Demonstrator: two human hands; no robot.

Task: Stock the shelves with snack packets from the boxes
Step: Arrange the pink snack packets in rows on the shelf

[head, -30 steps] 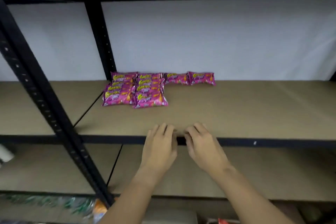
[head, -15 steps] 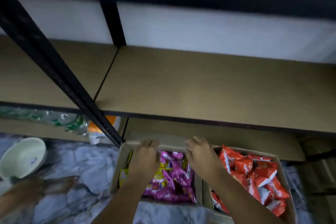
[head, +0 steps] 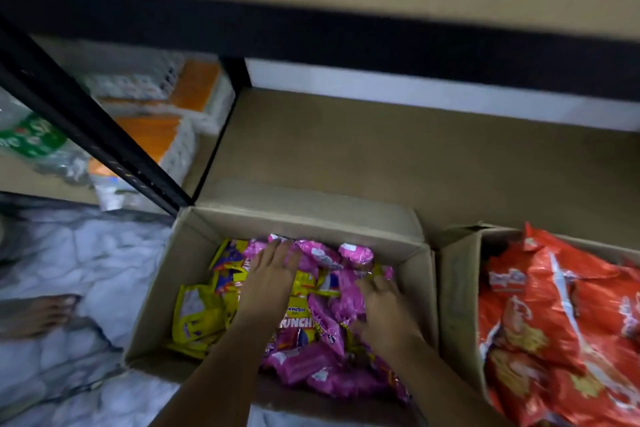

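Both hands are down inside the open cardboard box (head: 420, 274) that sits on the floor at near centre; the left hand (head: 268, 279) lies flat with straight fingers on the pink packets (head: 349, 300) toward the far wall of the box, holding nothing; the right hand (head: 382, 310) rests among the same pink packets nearer the right wall, its fingers bent down into them, though blur hides whether it grips one. Yellow packets (head: 199, 314) fill the left part of the box, with bare cardboard wall showing around them. A second box (head: 457, 288) stands just beside it on the right, touching or nearly so, heaped with red packets (head: 554, 322). Beyond both boxes the lower shelf board (head: 381, 149) lies bare and wide under the black shelf edge (head: 346, 35); a black upright (head: 86, 121) slants down at left to the box's far left corner. A bare foot (head: 38, 314) stands on the marbled floor (head: 86, 253) at left.
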